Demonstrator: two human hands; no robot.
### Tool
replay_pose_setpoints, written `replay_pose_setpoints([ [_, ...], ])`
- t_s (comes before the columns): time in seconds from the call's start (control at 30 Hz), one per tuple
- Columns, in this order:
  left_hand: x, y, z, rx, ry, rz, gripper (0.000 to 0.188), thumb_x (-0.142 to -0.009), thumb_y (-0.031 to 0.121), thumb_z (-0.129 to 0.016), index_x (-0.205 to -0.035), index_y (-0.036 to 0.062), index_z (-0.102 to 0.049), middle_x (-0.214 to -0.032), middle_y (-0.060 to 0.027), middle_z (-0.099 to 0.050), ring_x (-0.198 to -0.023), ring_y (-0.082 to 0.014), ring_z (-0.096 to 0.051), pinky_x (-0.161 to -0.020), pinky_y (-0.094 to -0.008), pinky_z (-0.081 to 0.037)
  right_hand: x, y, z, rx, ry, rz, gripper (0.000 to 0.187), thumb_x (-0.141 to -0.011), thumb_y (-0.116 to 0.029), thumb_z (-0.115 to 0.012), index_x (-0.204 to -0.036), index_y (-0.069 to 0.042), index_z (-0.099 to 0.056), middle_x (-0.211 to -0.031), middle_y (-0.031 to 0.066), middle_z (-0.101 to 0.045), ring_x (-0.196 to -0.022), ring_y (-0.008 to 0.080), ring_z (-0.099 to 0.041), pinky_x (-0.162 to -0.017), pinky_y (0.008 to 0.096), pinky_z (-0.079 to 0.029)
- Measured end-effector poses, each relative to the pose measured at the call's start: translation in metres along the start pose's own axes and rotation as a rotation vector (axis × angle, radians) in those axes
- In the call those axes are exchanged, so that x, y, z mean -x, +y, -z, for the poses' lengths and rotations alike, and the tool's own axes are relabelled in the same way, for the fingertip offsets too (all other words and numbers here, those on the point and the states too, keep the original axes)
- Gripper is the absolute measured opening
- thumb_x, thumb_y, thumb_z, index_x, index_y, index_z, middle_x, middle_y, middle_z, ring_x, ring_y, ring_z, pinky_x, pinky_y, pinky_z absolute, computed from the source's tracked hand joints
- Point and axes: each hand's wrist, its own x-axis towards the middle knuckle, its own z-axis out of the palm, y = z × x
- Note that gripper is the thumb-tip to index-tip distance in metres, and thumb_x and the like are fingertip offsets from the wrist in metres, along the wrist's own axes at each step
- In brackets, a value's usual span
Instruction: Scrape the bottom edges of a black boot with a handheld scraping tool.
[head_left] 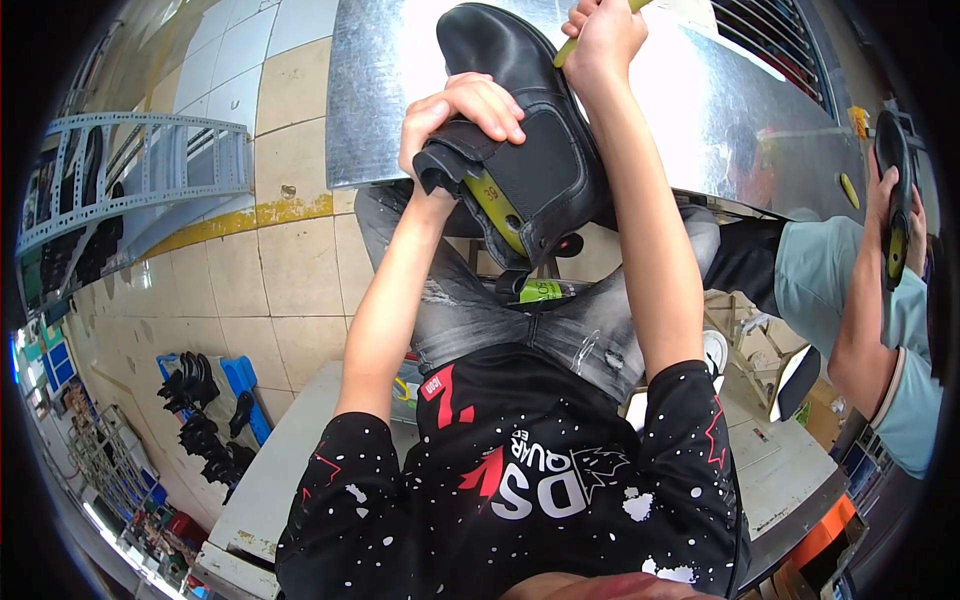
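Observation:
A black leather shoe point(495, 55) with a rounded toe lies tilted over the near edge of the metal-topped table, its toe pointing away from me. Inside its opening a yellow-green shoe last point(497, 218) shows. My left hand point(462, 112) is closed around the shoe's upper by the strap, fingers curled over the top. At the shoe's right side, my right hand point(603, 45) grips a slim yellow-green stick-like tool point(570, 52), whose near end sits close to the shoe's edge. The tool's far end runs out of view.
The metal table point(740, 95) stretches ahead and right, with another yellow-green tool point(849, 190) on it. On the right a co-worker's hands point(888, 200) hold a black shoe point(893, 150). A metal rack point(150, 125) stands left; black shoes point(215, 425) sit by a blue holder point(245, 385).

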Motion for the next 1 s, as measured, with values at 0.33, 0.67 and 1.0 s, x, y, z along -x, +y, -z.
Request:
replay_pose_setpoints([
  [0.33, -0.003, 0.002, -0.003, -0.016, 0.014, -0.036, 0.051, -0.092, 0.032, -0.031, -0.068, 0.0023, -0.065, -0.070, -0.0157, -0.071, -0.074, -0.0282, -0.065, -0.094, -0.0377, -0.043, -0.038, 0.006, -0.014, -0.221, -0.214, -0.168, 0.027, -0.098, -0.029, -0.060, -0.081, -0.013, -0.045, -0.056, -0.0059, -0.038, -0.040, 0.0075, -0.035, -0.036, 0.0259, -0.029],
  [0.67, 0.001, 0.005, -0.001, -0.032, 0.025, -0.017, 0.050, -0.091, 0.032, -0.031, -0.067, 0.0042, -0.065, -0.071, -0.0152, -0.071, -0.076, -0.0275, -0.067, -0.099, -0.0374, -0.040, -0.035, 0.022, -0.050, 0.024, -0.087, -0.054, 0.027, -0.098, -0.030, -0.059, -0.081, -0.014, -0.046, -0.056, -0.0046, -0.038, -0.040, 0.0085, -0.036, -0.036, 0.0262, -0.029],
  [1.0, -0.001, 0.005, -0.002, -0.025, 0.018, -0.014, 0.049, -0.090, 0.031, -0.031, -0.066, 0.0054, -0.065, -0.071, -0.0134, -0.072, -0.077, -0.0262, -0.067, -0.100, -0.0366, -0.039, -0.045, 0.027, -0.056, 0.068, -0.084, -0.074, 0.030, -0.099, -0.030, -0.058, -0.077, -0.013, -0.047, -0.057, -0.0034, -0.041, -0.040, 0.0086, -0.038, -0.036, 0.0270, -0.029],
])
